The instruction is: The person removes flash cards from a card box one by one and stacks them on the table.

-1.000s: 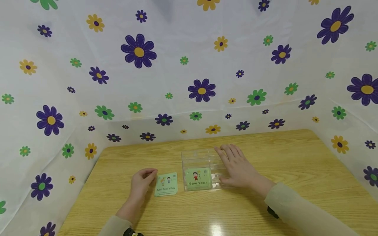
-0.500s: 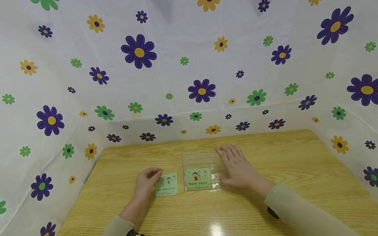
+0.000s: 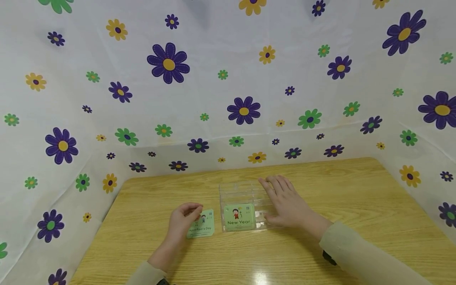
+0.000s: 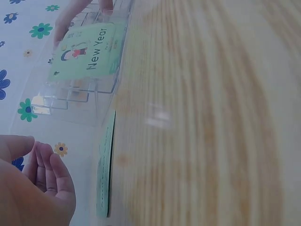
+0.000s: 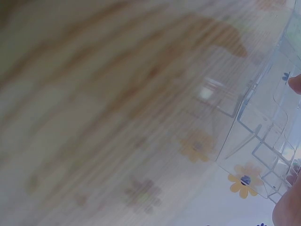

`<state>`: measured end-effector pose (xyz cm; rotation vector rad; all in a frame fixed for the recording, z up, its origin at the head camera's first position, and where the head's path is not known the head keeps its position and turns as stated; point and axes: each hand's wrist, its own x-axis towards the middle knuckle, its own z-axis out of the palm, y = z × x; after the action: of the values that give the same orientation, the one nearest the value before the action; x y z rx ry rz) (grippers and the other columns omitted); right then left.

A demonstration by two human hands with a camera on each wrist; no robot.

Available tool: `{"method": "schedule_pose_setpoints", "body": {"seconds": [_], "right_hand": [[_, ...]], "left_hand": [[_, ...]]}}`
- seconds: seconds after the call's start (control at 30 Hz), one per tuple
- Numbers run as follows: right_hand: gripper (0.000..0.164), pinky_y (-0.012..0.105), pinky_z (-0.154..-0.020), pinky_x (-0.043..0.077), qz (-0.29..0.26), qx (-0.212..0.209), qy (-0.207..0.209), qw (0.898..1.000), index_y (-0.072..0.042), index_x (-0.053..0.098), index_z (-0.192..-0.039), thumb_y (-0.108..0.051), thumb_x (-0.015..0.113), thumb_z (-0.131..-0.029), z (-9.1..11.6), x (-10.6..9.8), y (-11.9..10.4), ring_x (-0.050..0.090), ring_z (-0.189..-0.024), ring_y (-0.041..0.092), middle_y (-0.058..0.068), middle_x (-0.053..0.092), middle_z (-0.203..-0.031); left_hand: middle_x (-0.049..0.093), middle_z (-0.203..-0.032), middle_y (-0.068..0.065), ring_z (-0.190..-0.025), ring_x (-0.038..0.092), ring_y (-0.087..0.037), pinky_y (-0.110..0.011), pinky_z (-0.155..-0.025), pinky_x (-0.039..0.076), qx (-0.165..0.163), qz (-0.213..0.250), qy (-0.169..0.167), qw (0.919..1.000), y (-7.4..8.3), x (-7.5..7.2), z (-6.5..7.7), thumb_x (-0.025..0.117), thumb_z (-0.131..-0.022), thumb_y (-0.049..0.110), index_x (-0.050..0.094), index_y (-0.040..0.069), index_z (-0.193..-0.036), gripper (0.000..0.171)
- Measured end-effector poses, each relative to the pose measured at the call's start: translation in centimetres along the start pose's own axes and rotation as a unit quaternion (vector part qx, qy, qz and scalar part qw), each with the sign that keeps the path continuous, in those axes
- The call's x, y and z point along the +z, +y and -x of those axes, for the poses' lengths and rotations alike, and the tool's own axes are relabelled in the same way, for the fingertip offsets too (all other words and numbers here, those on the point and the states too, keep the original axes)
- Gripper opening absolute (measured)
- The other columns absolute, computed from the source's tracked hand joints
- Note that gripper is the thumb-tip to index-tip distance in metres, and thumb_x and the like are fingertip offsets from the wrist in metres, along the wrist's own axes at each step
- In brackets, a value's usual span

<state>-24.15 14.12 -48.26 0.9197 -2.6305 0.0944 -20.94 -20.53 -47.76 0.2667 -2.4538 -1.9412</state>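
In the head view, a green card reading "April Fool's Day" (image 3: 204,230) lies flat on the table. My left hand (image 3: 183,221) hovers over its upper left corner, fingers bent loosely; the left wrist view shows nothing between thumb and fingers. To the right stands a clear plastic box (image 3: 235,194) with divided compartments. A green "New Year" card (image 3: 239,222) lies in its near left compartment. Over the box's right half rests my right hand (image 3: 286,204), fingers extended to the far side and thumb at the near side, hiding part of it.
The wood-grain table (image 3: 313,253) extends around the cards and box. A white flower-printed cloth (image 3: 199,99) rises behind the table and along both sides.
My left hand has moved right, from beside the "April Fool's Day" card to over its upper left part. My right hand and the box stay in place.
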Motion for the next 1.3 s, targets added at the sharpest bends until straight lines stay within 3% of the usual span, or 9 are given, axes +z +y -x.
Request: {"method": "schedule_pose_setpoints", "body": {"seconds": [0.4,0.63,1.03,1.3], "right_hand": [[0.111,0.06,-0.127,0.032,-0.006,0.001,0.003,1.0,-0.004,0.025,-0.166,-0.055,0.078,-0.083,-0.1,0.0,-0.1,0.041,-0.145,0.042,0.022,0.042,-0.155],[0.111,0.061,-0.127,0.032,-0.006,0.004,0.001,1.0,-0.005,0.024,-0.166,-0.055,0.078,-0.083,-0.1,-0.1,-0.2,0.041,-0.146,0.042,0.022,0.042,-0.156],[0.112,0.061,-0.127,0.032,-0.007,0.003,0.002,1.0,-0.004,0.024,-0.166,-0.055,0.079,-0.083,-0.1,0.0,-0.1,0.04,-0.146,0.042,0.022,0.041,-0.155],[0.111,0.061,-0.127,0.031,-0.009,0.003,0.002,1.0,-0.004,0.024,-0.165,-0.054,0.079,-0.083,0.0,0.0,-0.1,0.04,-0.146,0.043,0.022,0.042,-0.155]], "left_hand": [[0.074,-0.116,-0.018,-0.09,0.068,-0.009,-0.018,-0.078,0.059,0.017,0.002,-0.017,0.9997,0.4,0.9,0.4,0.07,-0.103,0.007,0.071,-0.01,-0.118,0.023],[0.075,-0.105,-0.014,-0.08,0.065,-0.007,-0.02,-0.074,0.058,0.025,-0.002,-0.023,0.9994,0.7,1.4,0.8,0.07,-0.102,0.004,0.072,-0.009,-0.116,0.02],[0.074,-0.107,-0.017,-0.085,0.067,-0.008,-0.017,-0.077,0.059,0.028,0.017,-0.037,0.9988,1.0,2.3,1.2,0.068,-0.102,0.001,0.071,-0.012,-0.115,0.019],[0.074,-0.098,-0.01,-0.082,0.067,-0.008,-0.019,-0.077,0.06,0.034,0.022,-0.042,0.9983,0.6,3.1,1.2,0.069,-0.101,0.0,0.071,-0.012,-0.112,0.017]]}}
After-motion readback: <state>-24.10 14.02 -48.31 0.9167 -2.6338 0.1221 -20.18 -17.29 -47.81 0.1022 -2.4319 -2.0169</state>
